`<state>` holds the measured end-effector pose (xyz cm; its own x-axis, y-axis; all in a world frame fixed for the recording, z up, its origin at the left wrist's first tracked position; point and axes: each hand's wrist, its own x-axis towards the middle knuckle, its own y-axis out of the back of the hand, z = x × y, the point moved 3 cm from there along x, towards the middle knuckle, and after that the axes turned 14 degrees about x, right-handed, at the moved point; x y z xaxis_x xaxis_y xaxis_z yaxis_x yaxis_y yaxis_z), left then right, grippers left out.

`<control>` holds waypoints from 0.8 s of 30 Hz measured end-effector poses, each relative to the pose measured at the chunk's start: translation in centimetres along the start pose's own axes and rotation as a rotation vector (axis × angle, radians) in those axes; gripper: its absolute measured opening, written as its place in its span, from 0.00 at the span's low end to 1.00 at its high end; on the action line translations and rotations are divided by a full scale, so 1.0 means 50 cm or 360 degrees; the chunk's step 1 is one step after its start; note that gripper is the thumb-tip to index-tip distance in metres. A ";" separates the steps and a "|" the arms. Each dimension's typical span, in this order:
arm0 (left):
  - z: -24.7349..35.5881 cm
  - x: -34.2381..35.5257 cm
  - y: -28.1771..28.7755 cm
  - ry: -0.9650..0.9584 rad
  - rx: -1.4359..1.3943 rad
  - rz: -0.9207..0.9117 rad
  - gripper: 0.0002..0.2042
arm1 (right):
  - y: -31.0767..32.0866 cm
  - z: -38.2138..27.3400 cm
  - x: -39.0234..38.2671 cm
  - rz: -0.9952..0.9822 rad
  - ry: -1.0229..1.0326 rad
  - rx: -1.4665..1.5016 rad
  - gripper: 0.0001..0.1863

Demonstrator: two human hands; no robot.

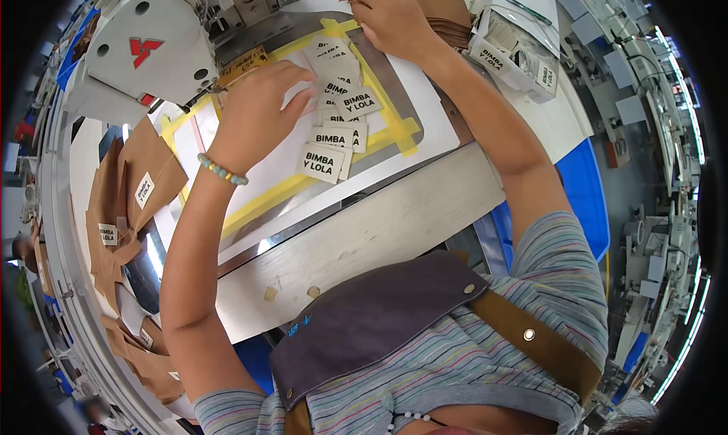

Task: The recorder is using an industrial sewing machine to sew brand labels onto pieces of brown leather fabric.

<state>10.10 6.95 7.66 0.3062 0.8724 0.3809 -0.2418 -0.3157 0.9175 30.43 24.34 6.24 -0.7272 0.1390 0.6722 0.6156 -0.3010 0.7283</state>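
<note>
My left hand (258, 113), wearing a beaded bracelet, hovers beside the sewing machine needle area, fingers curved with thumb and index apart; its other fingertips are hidden. Beneath it lies a white template board (199, 183) edged with yellow tape. A loose row of white printed labels (321, 162) lies on the board, right of my left hand. At the top, my right hand (390, 22) has its fingers curled on the edge of a stack of brown pieces (440, 3).
The machine head (136, 41) fills the upper left. Brown pieces with sewn labels (133, 173) pile at left. A box of labels (516, 67) and tweezers (529, 9) sit upper right, above a blue tray (588, 200). Other workstations line both rims, with blurred people at far left.
</note>
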 end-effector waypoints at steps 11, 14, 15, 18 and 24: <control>-0.002 0.185 -0.112 0.0073 -0.0281 0.0309 0.17 | 0.006 0.062 -0.018 0.0293 -0.0530 0.0782 0.04; 0.005 0.238 -0.141 0.0111 -0.0382 0.0526 0.21 | 0.023 0.048 -0.011 0.0249 -0.0449 0.0771 0.05; 0.004 0.253 -0.149 0.0131 -0.0451 0.0601 0.22 | 0.027 0.046 -0.009 0.0136 -0.0368 0.0709 0.06; 0.004 0.295 -0.172 0.0056 -0.0336 0.0592 0.19 | 0.025 0.066 -0.035 0.0089 -0.0289 0.0495 0.13; -0.008 0.270 -0.146 0.0228 -0.0441 0.0828 0.08 | 0.084 0.026 -0.057 0.0082 -0.0432 -0.0052 0.12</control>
<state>15.64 21.19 6.05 -0.0391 0.6772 0.7347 -0.5633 -0.6223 0.5436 35.50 23.92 7.56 -0.5843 0.3692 0.7227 0.6365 -0.3439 0.6904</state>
